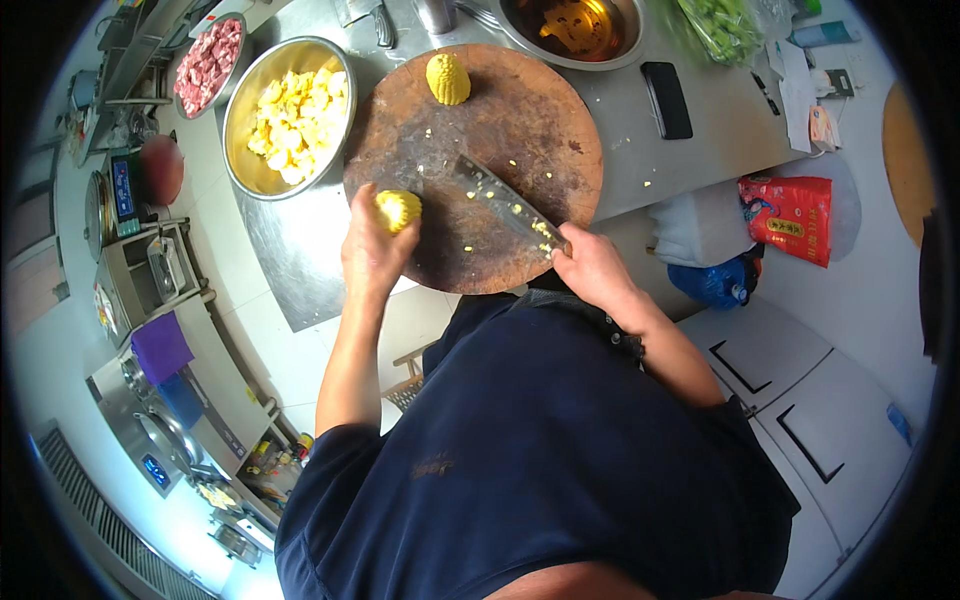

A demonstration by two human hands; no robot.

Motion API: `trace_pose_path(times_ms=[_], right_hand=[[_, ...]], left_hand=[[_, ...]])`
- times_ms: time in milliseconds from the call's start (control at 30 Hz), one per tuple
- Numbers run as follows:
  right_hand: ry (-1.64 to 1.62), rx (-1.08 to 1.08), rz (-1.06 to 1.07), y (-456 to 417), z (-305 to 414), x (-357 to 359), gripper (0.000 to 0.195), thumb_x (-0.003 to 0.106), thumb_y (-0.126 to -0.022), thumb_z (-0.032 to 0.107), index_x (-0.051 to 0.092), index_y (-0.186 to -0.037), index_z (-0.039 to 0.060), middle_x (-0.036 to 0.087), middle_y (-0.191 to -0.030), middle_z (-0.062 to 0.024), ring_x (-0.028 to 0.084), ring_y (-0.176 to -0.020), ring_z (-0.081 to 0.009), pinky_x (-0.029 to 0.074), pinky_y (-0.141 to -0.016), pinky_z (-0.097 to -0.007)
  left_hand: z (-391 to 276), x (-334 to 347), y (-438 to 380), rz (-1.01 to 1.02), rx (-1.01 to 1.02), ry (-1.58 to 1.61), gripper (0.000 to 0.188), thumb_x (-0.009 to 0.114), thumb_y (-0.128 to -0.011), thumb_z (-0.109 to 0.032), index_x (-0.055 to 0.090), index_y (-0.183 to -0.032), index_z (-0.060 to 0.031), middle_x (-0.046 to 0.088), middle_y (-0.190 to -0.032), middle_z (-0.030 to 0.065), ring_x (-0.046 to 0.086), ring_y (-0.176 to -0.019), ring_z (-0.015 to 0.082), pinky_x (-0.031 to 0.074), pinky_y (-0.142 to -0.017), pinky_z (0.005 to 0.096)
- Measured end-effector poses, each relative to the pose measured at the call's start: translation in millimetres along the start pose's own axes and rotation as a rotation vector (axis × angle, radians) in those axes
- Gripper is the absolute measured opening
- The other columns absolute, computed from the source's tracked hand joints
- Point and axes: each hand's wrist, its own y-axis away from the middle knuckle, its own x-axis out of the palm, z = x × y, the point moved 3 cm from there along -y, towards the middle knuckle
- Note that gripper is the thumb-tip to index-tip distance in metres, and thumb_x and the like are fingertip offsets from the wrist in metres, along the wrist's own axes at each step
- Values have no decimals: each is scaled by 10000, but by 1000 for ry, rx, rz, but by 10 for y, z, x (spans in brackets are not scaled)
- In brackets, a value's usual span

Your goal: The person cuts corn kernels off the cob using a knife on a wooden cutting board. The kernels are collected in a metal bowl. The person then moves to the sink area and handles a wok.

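At the left edge of a round wooden chopping block (517, 105), my left hand (376, 244) grips a piece of corn cob (397, 211), its cut end facing up. My right hand (595, 268) holds a cleaver (510, 204) by its handle at the block's lower right. The blade slants up and left over the wood, with bits of yellow kernel stuck on it. Another corn cob piece (448, 79) stands near the block's far edge. A few kernel bits are scattered over the wood. Left of the block, a steel bowl (234, 142) holds many cut yellow pieces.
A bowl of raw meat chunks (208, 67) is at the upper left. Beyond the block lie a knife (384, 28) and a steel bowl of amber liquid (637, 34). A black phone (666, 100), a pen (766, 94) and bagged green vegetables (720, 30) rest on the steel table (697, 161).
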Motion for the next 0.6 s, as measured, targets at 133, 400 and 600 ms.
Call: trace_pose_path(times_ms=[133, 400, 600], right_hand=[[26, -12, -96, -62, 94, -30, 192, 688, -977, 189, 632, -1070, 31, 683, -793, -230, 680, -777, -461, 512, -692, -526], [14, 73, -104, -40, 271, 1, 205, 674, -978, 209, 654, -1105, 49, 694, -794, -236, 680, -824, -499, 519, -735, -582], [-6, -159, -173, 267, 804, -125, 184, 677, -983, 197, 676, -1102, 57, 710, -796, -206, 697, -784, -471, 538, -703, -557]], left_hand=[[-316, 386, 151, 88, 105, -41, 867, 911, -826, -288, 458, -1520, -33, 667, -1352, 247, 657, -1223, 456, 544, -1049, 506], [10, 509, 378, 54, 48, 520, 803, 813, -958, -281, 413, -1598, -7, 603, -1479, 224, 625, -1361, 357, 512, -1129, 435], [-39, 480, 282, -213, 267, 463, 187, 755, -962, -65, 698, -1135, -26, 706, -1162, 152, 722, -955, 300, 593, -831, 384]])
